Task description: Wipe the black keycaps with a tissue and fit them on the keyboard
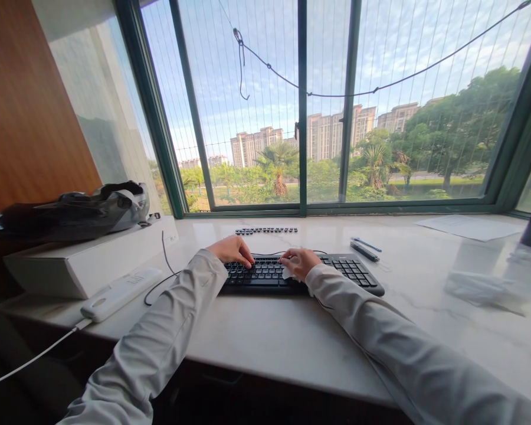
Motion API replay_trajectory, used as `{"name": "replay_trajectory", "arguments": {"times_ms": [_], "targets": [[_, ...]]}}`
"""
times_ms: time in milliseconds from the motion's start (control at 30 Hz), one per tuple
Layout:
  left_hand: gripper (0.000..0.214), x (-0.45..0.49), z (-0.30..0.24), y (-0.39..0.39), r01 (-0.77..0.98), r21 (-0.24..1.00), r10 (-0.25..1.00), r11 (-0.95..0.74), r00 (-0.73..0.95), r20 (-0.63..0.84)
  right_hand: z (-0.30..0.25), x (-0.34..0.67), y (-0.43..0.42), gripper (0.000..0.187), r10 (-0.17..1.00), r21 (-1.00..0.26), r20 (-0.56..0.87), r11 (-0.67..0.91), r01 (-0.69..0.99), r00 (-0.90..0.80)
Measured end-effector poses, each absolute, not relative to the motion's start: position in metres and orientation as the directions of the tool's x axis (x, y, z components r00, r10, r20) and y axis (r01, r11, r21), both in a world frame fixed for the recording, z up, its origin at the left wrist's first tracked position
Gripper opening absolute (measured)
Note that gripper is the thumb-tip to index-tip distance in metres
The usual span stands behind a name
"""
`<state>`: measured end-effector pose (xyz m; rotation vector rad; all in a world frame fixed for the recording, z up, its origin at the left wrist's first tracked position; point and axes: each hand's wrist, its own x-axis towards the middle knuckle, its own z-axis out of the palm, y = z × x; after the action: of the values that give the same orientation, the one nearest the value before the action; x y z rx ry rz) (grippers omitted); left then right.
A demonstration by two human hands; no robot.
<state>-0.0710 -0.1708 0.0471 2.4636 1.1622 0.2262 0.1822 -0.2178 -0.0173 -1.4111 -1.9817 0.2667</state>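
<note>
A black keyboard (349, 271) lies on the pale marble sill (265, 336) in front of the window. My left hand (232, 249) rests on the keyboard's left part, fingers curled down onto the keys. My right hand (300, 262) sits over the keyboard's middle and is closed on a small white cloth or wipe (287, 273) pressed against the keys. A row of loose black keycaps (266, 230) lies on the sill just behind the keyboard. Both arms are in light grey sleeves.
A black pen-like tool and a blue one (365, 248) lie right of the keyboard. A white power strip (120, 293) and white box (88, 262) with a dark bag (75, 212) stand left. Paper (471, 227) and clear plastic (487, 283) lie right.
</note>
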Motion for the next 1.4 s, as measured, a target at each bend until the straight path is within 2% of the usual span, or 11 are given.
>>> {"name": "replay_trajectory", "arguments": {"times_ms": [167, 300, 600, 733, 1000, 1300, 1400], "targets": [[0.032, -0.069, 0.047, -0.171, 0.709, 0.418, 0.771, -0.569, 0.636, -0.029, -0.018, 0.182, -0.218, 0.022, 0.896, -0.526, 0.402, 0.394, 0.754, -0.188], [0.03, -0.066, 0.048, -0.173, 0.73, 0.354, 0.778, -0.585, 0.628, -0.008, -0.018, 0.181, -0.218, 0.022, 0.89, -0.518, 0.412, 0.404, 0.754, -0.194], [0.021, -0.051, 0.054, -0.193, 0.804, 0.019, 0.805, -0.594, 0.594, 0.013, -0.016, 0.181, -0.222, 0.021, 0.898, -0.514, 0.388, 0.398, 0.76, -0.208], [0.027, -0.046, 0.052, -0.205, 0.817, -0.089, 0.818, -0.569, 0.574, 0.034, -0.016, 0.181, -0.222, 0.021, 0.901, -0.518, 0.381, 0.393, 0.76, -0.207], [0.035, -0.028, 0.05, -0.231, 0.871, -0.175, 0.881, -0.46, 0.472, 0.036, -0.018, 0.181, -0.22, 0.021, 0.89, -0.493, 0.403, 0.407, 0.769, -0.212], [0.043, -0.044, 0.054, -0.211, 0.87, -0.057, 0.871, -0.489, 0.484, -0.084, -0.018, 0.181, -0.22, 0.021, 0.887, -0.495, 0.404, 0.416, 0.763, -0.221], [0.043, -0.04, 0.055, -0.215, 0.881, -0.06, 0.881, -0.47, 0.464, -0.09, -0.019, 0.181, -0.22, 0.022, 0.888, -0.493, 0.405, 0.414, 0.765, -0.219]]}}
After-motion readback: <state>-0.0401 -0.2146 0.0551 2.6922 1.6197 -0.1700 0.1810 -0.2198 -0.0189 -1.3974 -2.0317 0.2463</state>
